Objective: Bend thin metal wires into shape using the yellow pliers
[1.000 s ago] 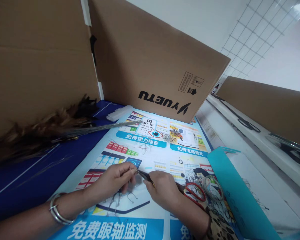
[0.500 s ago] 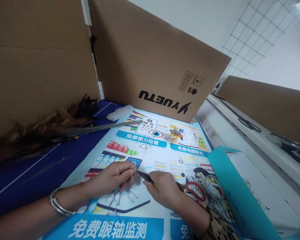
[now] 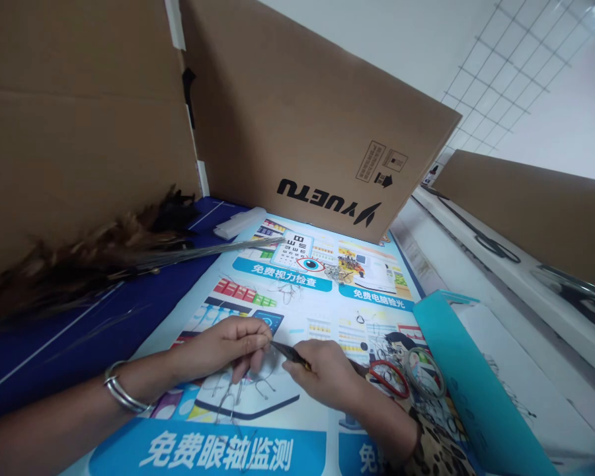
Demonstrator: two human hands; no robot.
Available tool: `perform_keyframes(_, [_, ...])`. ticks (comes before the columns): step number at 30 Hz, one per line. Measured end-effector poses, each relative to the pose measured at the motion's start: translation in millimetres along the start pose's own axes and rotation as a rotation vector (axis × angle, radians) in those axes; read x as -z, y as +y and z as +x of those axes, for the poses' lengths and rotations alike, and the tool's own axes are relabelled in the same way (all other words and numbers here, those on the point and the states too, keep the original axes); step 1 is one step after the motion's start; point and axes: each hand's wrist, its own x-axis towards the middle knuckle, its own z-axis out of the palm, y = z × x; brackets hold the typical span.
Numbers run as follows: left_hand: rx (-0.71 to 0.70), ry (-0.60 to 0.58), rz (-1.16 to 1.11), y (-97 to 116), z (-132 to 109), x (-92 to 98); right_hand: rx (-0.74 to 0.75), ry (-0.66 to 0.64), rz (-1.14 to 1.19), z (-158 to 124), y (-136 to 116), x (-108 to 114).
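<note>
My right hand is closed around a pair of dark-jawed pliers, their tip pointing left. Thumb and forefinger of my left hand pinch together right at that tip. Whatever they hold is too small to make out, though it may be thin wire. Below the left hand, several thin bent wire pieces lie on the printed poster sheet. Red-handled scissors and a coil of wire rest to the right of my right hand.
Cardboard panels stand at the back and left. Brown feathers and a bundle of long straight wires lie at left. Another cluster of wire pieces is farther back. A turquoise box stands at right.
The view has shifted very slightly. Both hands keep nearly the same place, with the pliers' tip still at the left fingertips.
</note>
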Motion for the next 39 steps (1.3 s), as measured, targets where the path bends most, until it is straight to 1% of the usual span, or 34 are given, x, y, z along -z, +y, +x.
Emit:
perform_keyframes(7, [-0.009, 0.015, 0.022, 3.2, -0.5, -3.2, -0.017, -0.050, 0.068, -0.5, -4.1, 8.4])
perform_keyframes(12, [0.018, 0.044, 0.052, 2.8, -0.6, -3.7, -0.001, 0.000, 0.008, -1.2, -2.5, 4.6])
perform_keyframes(16, [0.027, 0.058, 0.090, 2.2, 0.1, -2.9, -0.010, -0.005, -0.021, -1.5, -1.2, 2.1])
perform_keyframes(22, [0.000, 0.032, 0.123, 2.6, 0.0, -2.9, -0.018, -0.009, -0.024, -0.2, -1.1, 3.2])
perform_keyframes(30, [-0.044, 0.033, 0.138, 0.5, 0.6, -1.8, -0.025, -0.034, -0.003, 0.8, -1.8, 4.1])
perform_keyframes(39, [-0.092, 0.053, 0.186, 2.2, 0.3, -4.1, -0.005, 0.016, -0.022, 0.8, 2.2, -2.6])
